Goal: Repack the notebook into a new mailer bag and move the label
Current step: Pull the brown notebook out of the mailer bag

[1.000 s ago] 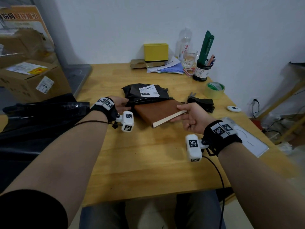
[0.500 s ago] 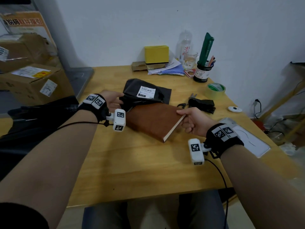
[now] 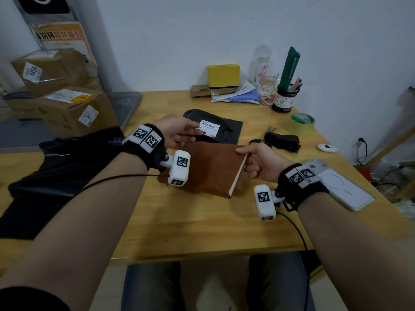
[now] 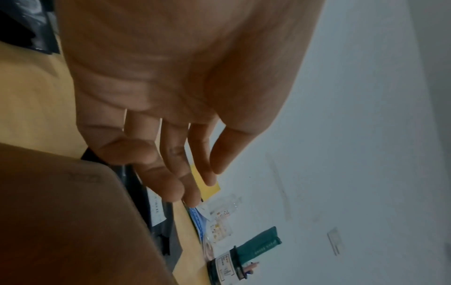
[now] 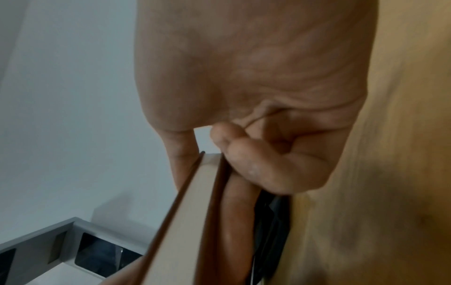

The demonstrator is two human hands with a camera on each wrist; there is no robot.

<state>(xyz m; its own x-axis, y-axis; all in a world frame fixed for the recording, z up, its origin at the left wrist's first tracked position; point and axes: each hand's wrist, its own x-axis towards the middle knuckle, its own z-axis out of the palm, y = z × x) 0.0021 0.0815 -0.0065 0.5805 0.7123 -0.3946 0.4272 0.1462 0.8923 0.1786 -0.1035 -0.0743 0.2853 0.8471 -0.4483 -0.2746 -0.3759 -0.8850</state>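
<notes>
Pinching corner of brown leather-look notebook (image 3: 213, 169), right hand (image 3: 261, 163) holds it low over wooden table (image 3: 202, 225). Left hand (image 3: 177, 133) let go of old black plastic mailer bag (image 3: 224, 131), fingers loose, holding nothing. Notebook now fully out. White label (image 3: 209, 127) still stuck on old bag. Next job, likely: new bag.

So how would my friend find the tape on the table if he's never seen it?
Start at the wooden table and go to its far right edge, by the white wall. Just in front of the dark pen jar lies the tape, flat on the wood. It is the only ring there: yellowish sides, green on top.
</notes>
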